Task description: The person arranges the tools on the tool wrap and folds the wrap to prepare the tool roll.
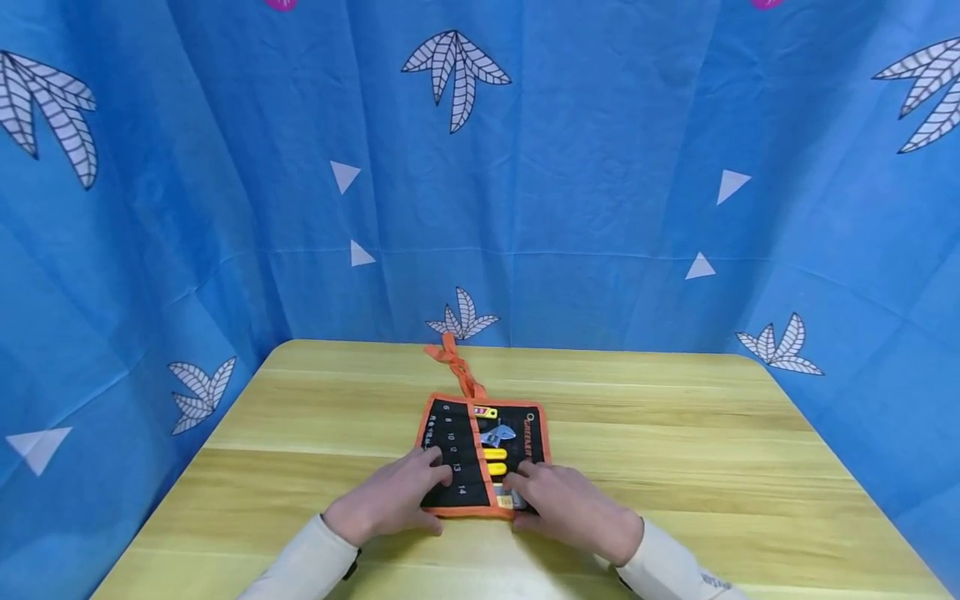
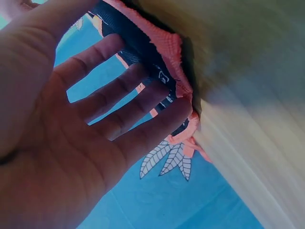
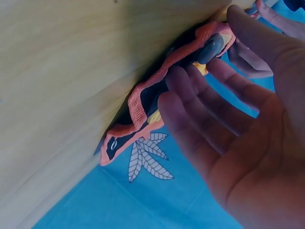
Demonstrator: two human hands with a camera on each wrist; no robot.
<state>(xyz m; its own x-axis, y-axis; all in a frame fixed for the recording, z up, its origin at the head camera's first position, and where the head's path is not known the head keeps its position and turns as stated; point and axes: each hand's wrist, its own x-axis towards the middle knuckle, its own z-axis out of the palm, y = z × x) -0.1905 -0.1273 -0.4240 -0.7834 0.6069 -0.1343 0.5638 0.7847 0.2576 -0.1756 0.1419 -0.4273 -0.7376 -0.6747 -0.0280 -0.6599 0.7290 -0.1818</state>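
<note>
A black tool roll (image 1: 467,483) with orange edging lies spread on the table, with white size numbers on its left pocket panel. Out of the pockets show an adjustable wrench (image 1: 498,435), yellow handles (image 1: 497,469) and a small yellow-labelled item (image 1: 487,412). At the near end sits a grey metal piece (image 3: 211,48) whose kind is unclear. My left hand (image 1: 393,493) touches the left side of the roll, fingers spread and nearly straight in the left wrist view. My right hand (image 1: 566,504) rests at its right edge, fingers loosely bent over the cloth; neither hand grips anything visible.
An orange tie strap (image 1: 461,371) runs from the roll's far edge toward the back of the wooden table (image 1: 675,417). Behind and around the table hangs a blue curtain (image 1: 600,167) with white leaf and triangle prints.
</note>
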